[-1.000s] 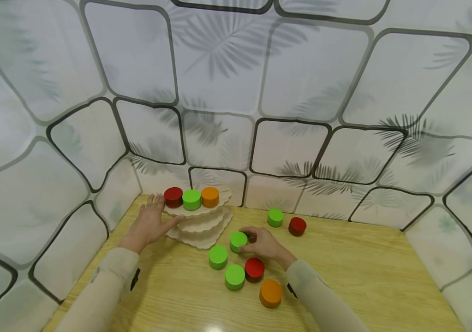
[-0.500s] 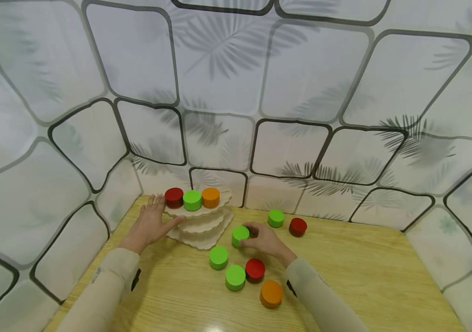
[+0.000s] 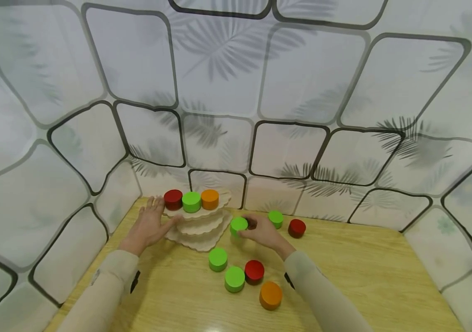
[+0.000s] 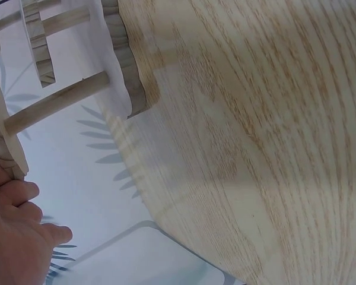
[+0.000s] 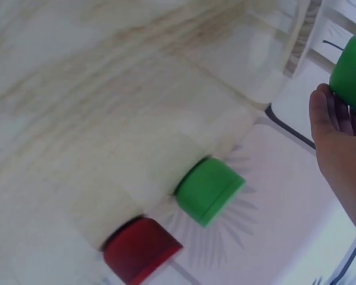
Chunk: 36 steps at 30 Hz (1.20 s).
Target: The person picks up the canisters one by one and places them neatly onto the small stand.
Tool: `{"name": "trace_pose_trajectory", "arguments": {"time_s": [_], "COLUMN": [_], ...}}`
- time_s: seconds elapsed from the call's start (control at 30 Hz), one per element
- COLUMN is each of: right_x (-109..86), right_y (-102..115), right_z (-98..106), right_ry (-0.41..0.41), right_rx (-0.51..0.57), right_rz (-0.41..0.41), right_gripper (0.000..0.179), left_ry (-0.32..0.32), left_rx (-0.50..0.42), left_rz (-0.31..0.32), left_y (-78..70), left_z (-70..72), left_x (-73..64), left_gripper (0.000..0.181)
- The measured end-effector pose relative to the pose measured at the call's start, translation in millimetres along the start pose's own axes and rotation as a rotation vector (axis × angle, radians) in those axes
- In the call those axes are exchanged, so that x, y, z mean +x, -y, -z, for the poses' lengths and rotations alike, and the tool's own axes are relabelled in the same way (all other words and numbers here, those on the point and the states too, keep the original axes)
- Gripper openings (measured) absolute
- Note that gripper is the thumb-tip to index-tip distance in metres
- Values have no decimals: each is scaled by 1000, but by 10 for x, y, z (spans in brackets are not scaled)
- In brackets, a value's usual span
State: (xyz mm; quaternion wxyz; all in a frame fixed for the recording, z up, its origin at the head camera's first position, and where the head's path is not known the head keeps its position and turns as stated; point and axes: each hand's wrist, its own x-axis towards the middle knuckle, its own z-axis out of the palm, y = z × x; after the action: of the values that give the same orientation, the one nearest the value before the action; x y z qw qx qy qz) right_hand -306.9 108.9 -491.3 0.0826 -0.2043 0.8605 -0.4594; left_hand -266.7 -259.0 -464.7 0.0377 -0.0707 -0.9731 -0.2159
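Note:
My right hand (image 3: 265, 233) pinches a short green cylinder (image 3: 239, 226) between thumb and fingers. In the right wrist view the same cylinder (image 5: 351, 74) is lifted off the table. A three-tiered wooden stand (image 3: 202, 240) with scalloped edges stands at the back left. My left hand (image 3: 146, 228) holds the stand's left side. In the left wrist view, that hand's fingers (image 4: 21, 191) curl at the edge of one tier. A red cylinder (image 3: 173, 199), a green one (image 3: 191, 202) and an orange one (image 3: 210, 199) sit in a row on the top tier.
Nearer me on the wooden table (image 3: 356, 276) lie two green cylinders (image 3: 218, 259), a red one (image 3: 254, 272) and an orange one (image 3: 271, 295). Behind my right hand are another green cylinder (image 3: 275, 219) and a red one (image 3: 297, 228). Patterned walls (image 3: 289, 147) enclose the back and sides.
My right hand has raised the green cylinder and carried it away from me, up beside the stand's right side. The left hand stays in place on the stand.

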Motion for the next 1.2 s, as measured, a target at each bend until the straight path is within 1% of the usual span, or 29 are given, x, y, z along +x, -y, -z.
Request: {"name": "trace_pose_trajectory", "arguments": {"time_s": [0.2, 0.3, 0.47, 0.63, 0.9, 1.0, 1.2], "right_x": [74, 115, 203, 299, 422, 456, 533], "right_y": [114, 185, 269, 350, 461, 478, 497], "right_z": [27, 57, 105, 158, 217, 224, 216], "right_ry": [-41, -56, -88, -118, -123, -126, -108], "right_rx": [31, 36, 7, -31, -18, -15, -12], "right_rz": [20, 45, 64, 54, 61, 61, 43], "right_gripper": [52, 50, 51, 54, 51, 50, 44], "left_ry": [-9, -18, -28, -22, -26, -30, -33], "left_rx": [-8, -14, -11, -4, 4, 5, 5], "left_rz": [-3, -11, -13, -11, -12, -13, -12], "left_y": [19, 22, 27, 33, 29, 29, 23], "left_z": [-10, -16, -18, -19, -32, -31, -19], "left_x": [8, 21, 24, 24, 28, 25, 12], "left_gripper": [99, 96, 90, 89, 89, 89, 88]}}
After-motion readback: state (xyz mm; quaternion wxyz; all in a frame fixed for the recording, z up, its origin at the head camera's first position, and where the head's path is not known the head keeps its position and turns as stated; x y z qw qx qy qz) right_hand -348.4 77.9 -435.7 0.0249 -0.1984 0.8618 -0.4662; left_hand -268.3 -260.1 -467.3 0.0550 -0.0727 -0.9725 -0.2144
